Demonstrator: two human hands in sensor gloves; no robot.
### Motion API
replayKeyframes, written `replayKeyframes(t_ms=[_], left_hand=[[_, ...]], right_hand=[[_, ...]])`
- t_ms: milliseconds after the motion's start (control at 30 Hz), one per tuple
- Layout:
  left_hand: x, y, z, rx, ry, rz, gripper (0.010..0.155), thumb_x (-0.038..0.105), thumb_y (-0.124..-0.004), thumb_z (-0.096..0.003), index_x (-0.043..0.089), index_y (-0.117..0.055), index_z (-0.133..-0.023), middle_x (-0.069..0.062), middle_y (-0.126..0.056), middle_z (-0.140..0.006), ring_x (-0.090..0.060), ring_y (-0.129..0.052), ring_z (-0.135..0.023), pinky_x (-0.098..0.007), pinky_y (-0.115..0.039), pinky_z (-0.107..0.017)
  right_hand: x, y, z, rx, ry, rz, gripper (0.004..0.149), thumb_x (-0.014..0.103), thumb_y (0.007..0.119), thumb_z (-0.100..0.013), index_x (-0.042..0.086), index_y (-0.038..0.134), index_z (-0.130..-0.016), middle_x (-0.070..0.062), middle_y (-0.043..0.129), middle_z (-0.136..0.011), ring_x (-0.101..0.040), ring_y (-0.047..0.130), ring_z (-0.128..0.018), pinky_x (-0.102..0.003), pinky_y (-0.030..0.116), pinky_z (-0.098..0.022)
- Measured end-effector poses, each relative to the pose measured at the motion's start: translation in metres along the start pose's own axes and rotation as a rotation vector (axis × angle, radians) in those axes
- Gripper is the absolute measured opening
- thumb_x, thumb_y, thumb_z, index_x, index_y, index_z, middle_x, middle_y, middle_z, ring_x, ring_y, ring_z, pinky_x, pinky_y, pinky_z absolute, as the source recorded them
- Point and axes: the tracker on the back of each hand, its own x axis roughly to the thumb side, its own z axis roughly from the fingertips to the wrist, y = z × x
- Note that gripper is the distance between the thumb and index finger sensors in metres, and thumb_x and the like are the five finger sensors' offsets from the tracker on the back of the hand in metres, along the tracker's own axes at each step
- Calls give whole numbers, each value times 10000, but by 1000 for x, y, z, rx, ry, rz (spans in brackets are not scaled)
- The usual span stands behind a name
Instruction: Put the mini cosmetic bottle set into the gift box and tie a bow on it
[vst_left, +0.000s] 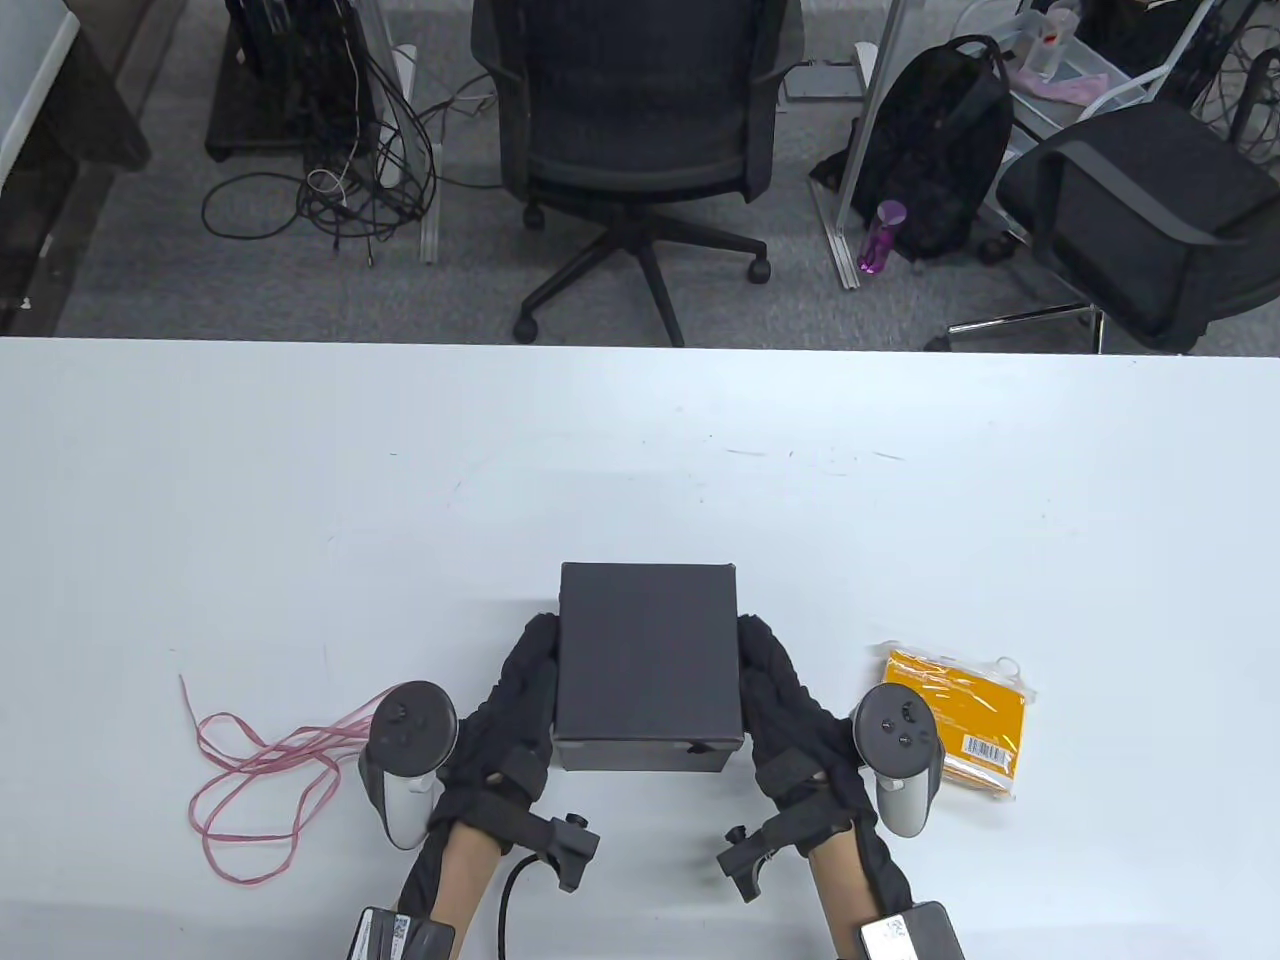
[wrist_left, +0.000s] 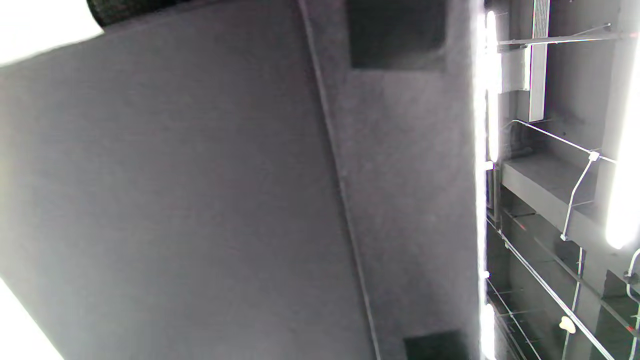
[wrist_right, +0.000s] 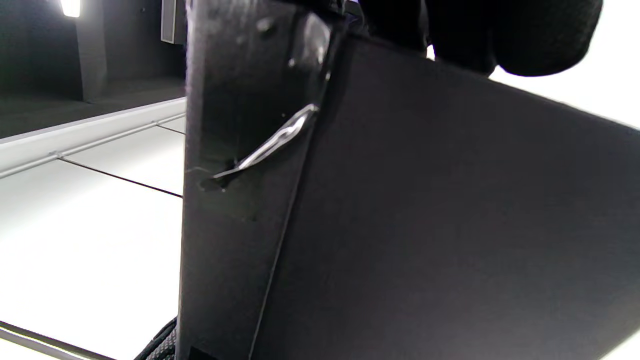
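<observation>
Gift box (vst_left: 648, 655), black, lidded, near table (vst_left: 640, 450) front edge, clasped between left hand (vst_left: 510, 700) and right hand (vst_left: 790, 705), straight fingers flat on opposite side walls. Probably rigid, light, smooth card; best held low on both walls. Orange sachet (vst_left: 965, 720) right of box; pink ribbon (vst_left: 260, 775) left.

The closed gift box (vst_left: 648, 660) hides its contents. Both hands' fingertips vanish beneath its sides at nine and three o'clock.
</observation>
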Motion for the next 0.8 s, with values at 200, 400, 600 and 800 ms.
replayKeyframes(t_ms=[200,400,600,800], left_hand=[[1,0,0,-40,2,13,578,420,-449,-641,216,-389,-1178,-321,-551,-1109,-584,-687,-963,-685,-693,-665],[3,0,1,-70,-10,11,578,450,-402,-642,261,-327,-1184,-365,-510,-1111,-627,-656,-958,-705,-668,-667],[5,0,3,-74,-19,56,578,445,-394,-645,267,-306,-1188,-386,-437,-1133,-691,-566,-977,-745,-605,-676],[15,0,6,-17,-87,17,578,439,-404,-643,257,-327,-1187,-348,-455,-1147,-663,-565,-1001,-740,-599,-681]], right_hand=[[-1,0,0,32,11,-10,577,231,468,-617,27,323,-1137,-445,451,-1060,-695,566,-862,-761,608,-569],[-1,-1,0,73,11,-45,578,275,439,-627,109,273,-1155,-466,405,-1071,-720,529,-861,-775,597,-566],[3,-2,1,121,11,-73,579,300,406,-635,166,209,-1163,-492,305,-1090,-758,386,-891,-830,491,-575],[9,-4,2,126,-27,-65,579,311,396,-635,194,191,-1164,-443,163,-1113,-738,159,-892,-864,350,-572]])
